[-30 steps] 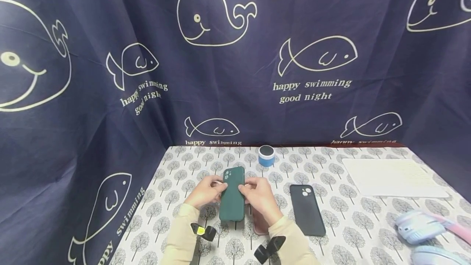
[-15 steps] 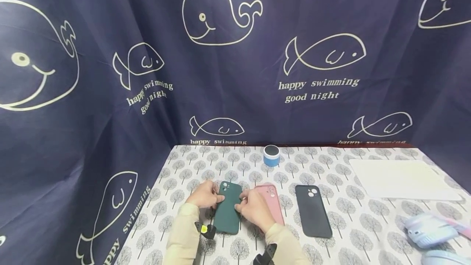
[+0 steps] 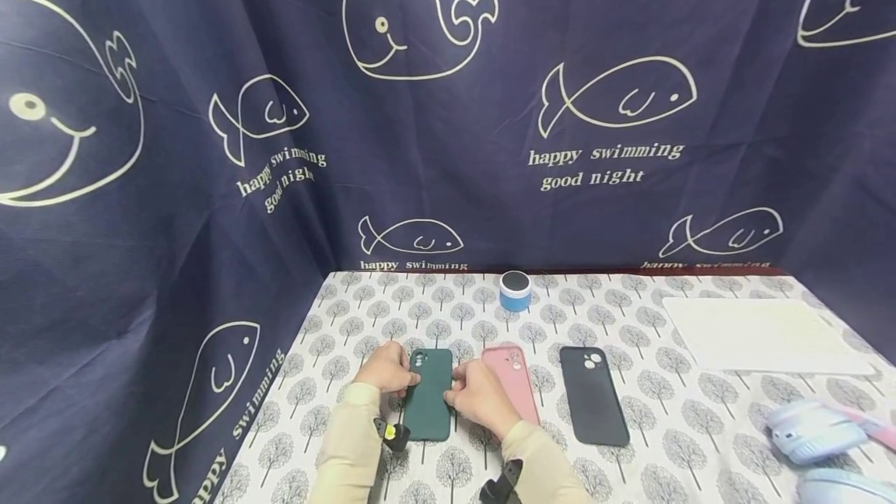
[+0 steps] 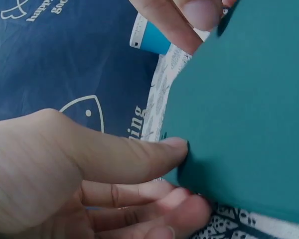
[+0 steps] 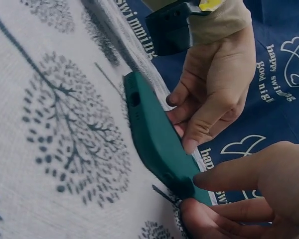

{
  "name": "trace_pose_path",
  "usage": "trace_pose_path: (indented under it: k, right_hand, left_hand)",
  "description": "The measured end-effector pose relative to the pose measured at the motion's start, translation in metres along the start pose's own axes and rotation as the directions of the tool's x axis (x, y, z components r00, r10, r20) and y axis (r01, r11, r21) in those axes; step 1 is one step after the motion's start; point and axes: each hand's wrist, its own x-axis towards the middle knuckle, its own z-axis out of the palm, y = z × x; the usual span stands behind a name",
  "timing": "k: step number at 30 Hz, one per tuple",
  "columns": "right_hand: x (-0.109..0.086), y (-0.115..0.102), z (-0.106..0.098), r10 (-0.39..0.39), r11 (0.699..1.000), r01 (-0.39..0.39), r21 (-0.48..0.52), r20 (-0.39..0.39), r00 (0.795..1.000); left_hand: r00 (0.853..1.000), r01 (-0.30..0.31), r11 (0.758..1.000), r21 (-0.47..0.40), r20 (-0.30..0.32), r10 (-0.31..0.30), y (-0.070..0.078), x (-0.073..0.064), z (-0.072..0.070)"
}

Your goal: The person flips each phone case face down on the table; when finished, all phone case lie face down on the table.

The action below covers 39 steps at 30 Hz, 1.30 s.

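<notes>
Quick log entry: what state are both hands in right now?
Left hand: closed, pinching the green phone case by its left edge.
Right hand: closed, pinching the same case by its right edge.

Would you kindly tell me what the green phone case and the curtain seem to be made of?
Green phone case: probably silicone or soft plastic, matte, as no sharp highlights show. Curtain: apparently cloth, dull, since it hangs in folds.

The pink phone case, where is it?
In the head view, the pink case lies right of the green phone case, left of the black phone case, partly hidden by the right hand.
</notes>
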Motion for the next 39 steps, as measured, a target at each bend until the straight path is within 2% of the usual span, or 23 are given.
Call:
trace_pose_path:
  k: [3,5,8,10,13,16,18,20,24,27,33,39]
  right_hand:
    - [-0.001,0.001,-0.001,-0.004,1.000,0.004,-0.001,-0.004,1.000]
    - [-0.001,0.000,-0.004,-0.017,1.000,0.017,0.006,0.009,1.000]
    - [-0.004,-0.005,-0.018,-0.033,0.999,0.033,0.002,0.043,0.999]
    - [-0.005,-0.009,-0.035,-0.037,0.999,0.038,-0.030,0.043,0.998]
    - [-0.007,-0.012,-0.062,-0.007,0.991,0.001,-0.133,-0.044,0.999]
    - [-0.011,-0.008,-0.083,0.033,0.944,-0.089,-0.317,-0.176,0.984]
    - [-0.013,-0.002,-0.090,0.082,0.908,-0.159,-0.388,-0.207,0.975]
    - [-0.015,0.006,-0.092,0.115,0.875,-0.194,-0.444,-0.199,0.973]
    - [-0.014,0.018,-0.087,0.160,0.884,-0.204,-0.420,-0.139,0.977]
    - [-0.013,0.023,-0.082,0.143,0.891,-0.188,-0.413,-0.138,0.980]
    - [-0.014,0.023,-0.081,0.114,0.896,-0.165,-0.411,-0.147,0.983]
    - [-0.015,0.023,-0.081,0.132,0.896,-0.191,-0.402,-0.170,0.977]
  left_hand:
    - [1.000,-0.013,0.999,0.031,-0.020,0.014,0.001,0.001,0.002]
    - [0.998,-0.023,0.996,0.089,-0.053,0.028,0.006,0.000,0.001]
    - [0.990,-0.054,0.986,0.158,-0.123,0.074,0.022,-0.003,0.002]
    - [0.982,-0.090,0.983,0.160,-0.152,0.115,0.038,-0.006,0.007]
    - [0.971,-0.170,0.980,0.101,-0.151,0.184,0.059,-0.008,0.023]
    - [0.972,-0.197,0.975,0.105,-0.112,0.209,0.071,-0.010,0.043]
    - [0.975,-0.193,0.973,0.129,-0.087,0.205,0.073,-0.010,0.055]
    - [0.978,-0.183,0.972,0.144,-0.075,0.196,0.072,-0.011,0.064]
    - [0.983,-0.161,0.980,0.120,-0.071,0.170,0.069,-0.010,0.074]
    - [0.981,-0.176,0.977,0.117,-0.064,0.185,0.067,-0.009,0.079]
    - [0.964,-0.258,0.957,0.136,-0.025,0.263,0.069,-0.008,0.084]
    - [0.968,-0.250,0.961,0.122,0.010,0.251,0.072,-0.007,0.088]
